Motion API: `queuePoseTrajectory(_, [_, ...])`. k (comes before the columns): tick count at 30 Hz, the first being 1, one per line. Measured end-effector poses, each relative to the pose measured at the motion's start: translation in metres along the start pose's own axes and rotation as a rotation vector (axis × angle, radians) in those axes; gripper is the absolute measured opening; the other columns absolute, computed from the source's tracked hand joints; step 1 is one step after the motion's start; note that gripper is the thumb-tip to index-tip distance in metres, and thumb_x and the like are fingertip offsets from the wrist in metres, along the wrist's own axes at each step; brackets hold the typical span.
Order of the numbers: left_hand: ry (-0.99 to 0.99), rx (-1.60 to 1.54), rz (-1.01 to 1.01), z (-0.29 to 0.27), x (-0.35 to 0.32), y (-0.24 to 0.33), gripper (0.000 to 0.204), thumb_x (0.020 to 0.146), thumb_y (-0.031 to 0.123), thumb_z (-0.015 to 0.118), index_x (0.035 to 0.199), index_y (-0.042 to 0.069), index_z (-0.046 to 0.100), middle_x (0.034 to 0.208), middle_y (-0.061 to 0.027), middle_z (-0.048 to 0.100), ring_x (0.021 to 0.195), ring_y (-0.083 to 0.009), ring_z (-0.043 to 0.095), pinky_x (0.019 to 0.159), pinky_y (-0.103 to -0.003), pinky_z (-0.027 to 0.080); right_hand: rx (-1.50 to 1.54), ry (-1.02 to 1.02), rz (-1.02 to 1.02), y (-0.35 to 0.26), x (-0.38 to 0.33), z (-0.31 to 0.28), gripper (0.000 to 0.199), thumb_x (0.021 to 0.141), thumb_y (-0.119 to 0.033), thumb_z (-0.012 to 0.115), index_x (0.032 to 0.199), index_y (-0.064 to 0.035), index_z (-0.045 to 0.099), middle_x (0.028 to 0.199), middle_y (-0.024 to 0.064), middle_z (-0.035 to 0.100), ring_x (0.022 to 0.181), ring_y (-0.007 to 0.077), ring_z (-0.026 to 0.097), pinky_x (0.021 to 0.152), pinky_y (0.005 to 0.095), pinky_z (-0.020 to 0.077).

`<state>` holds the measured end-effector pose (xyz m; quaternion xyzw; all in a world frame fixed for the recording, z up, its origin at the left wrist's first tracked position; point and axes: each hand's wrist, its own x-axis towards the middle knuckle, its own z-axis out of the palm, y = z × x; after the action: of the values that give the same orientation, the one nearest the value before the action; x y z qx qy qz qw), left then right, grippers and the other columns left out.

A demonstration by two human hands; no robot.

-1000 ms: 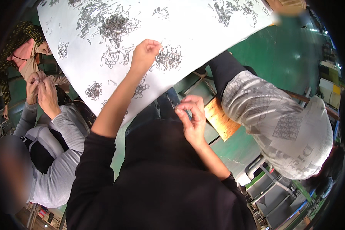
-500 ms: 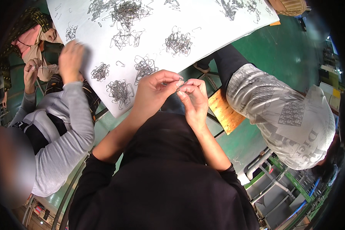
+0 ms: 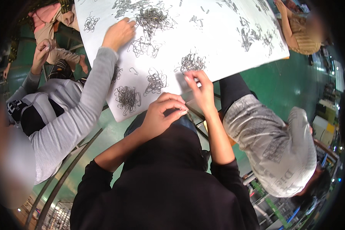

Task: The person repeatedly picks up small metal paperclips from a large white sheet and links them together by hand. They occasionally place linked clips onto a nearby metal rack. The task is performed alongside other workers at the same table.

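My left hand [image 3: 165, 115] is pinched, thumb against fingertips, over my lap just off the table's near edge. What it holds is too small to make out. My right hand [image 3: 201, 89] reaches over the table edge, thumb and fingers slightly apart. Its fingertips are beside a pile of bent metal wire hooks [image 3: 193, 60], and I see nothing held in them. Other heaps of wire hooks lie to its left: one heap [image 3: 156, 81] above my left hand and another heap [image 3: 127, 98] by the near corner. A single hook [image 3: 133, 71] lies apart on the white table [image 3: 172, 40].
A co-worker in a grey sleeve [image 3: 103, 73] sits at my left, that person's hand [image 3: 120, 33] beside a large hook pile [image 3: 153, 18]. Another person in a patterned grey shirt [image 3: 257, 134] sits close at my right. More people are at the far corners.
My hands, together before, are now apart: the right has gone up to the hook pile, the left has dropped lower. The left co-worker's hand has moved right across the table. The view has shifted.
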<state>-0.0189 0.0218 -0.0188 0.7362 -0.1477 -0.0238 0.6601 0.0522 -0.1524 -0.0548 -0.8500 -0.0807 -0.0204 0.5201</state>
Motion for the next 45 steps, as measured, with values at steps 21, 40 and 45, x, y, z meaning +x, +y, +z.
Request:
queuePoseTrajectory(21, [0.124, -0.031, -0.077, 0.013, -0.006, 0.001, 0.012, 0.079, -0.003, 0.068, 0.089, 0.003, 0.069, 0.088, -0.0061, 0.069, 0.082, -0.0167, 0.061, 0.071, -0.027, 0.050, 0.470, -0.532, 0.538, 0.022, 0.149, 0.027, 0.016, 0.094, -0.016, 0.059, 0.093, -0.0007, 0.064, 0.083, 0.0034, 0.063, 0.066, 0.0087, 0.050, 0.059, 0.0237, 0.0407])
queuePoseTrajectory(40, [0.014, -0.042, 0.039, 0.029, -0.006, 0.010, 0.018, 0.079, -0.004, 0.067, 0.095, 0.005, 0.070, 0.090, -0.0044, 0.070, 0.079, -0.0151, 0.061, 0.062, -0.026, 0.048, 0.784, 0.151, 0.434, -0.078, -0.099, -0.042, 0.006, 0.087, -0.003, 0.066, 0.092, -0.0005, 0.065, 0.108, 0.0023, 0.052, 0.094, 0.0092, 0.054, 0.080, 0.0226, 0.0449])
queuePoseTrajectory(45, [0.016, 0.009, 0.100, 0.036, 0.005, 0.009, 0.019, 0.079, -0.004, 0.067, 0.095, 0.005, 0.069, 0.090, -0.0055, 0.069, 0.079, -0.0169, 0.061, 0.064, -0.027, 0.050, 0.697, 0.293, 0.348, -0.074, -0.096, -0.039, 0.005, 0.087, -0.001, 0.066, 0.091, -0.0004, 0.064, 0.106, 0.0031, 0.050, 0.094, 0.0111, 0.053, 0.081, 0.0238, 0.0457])
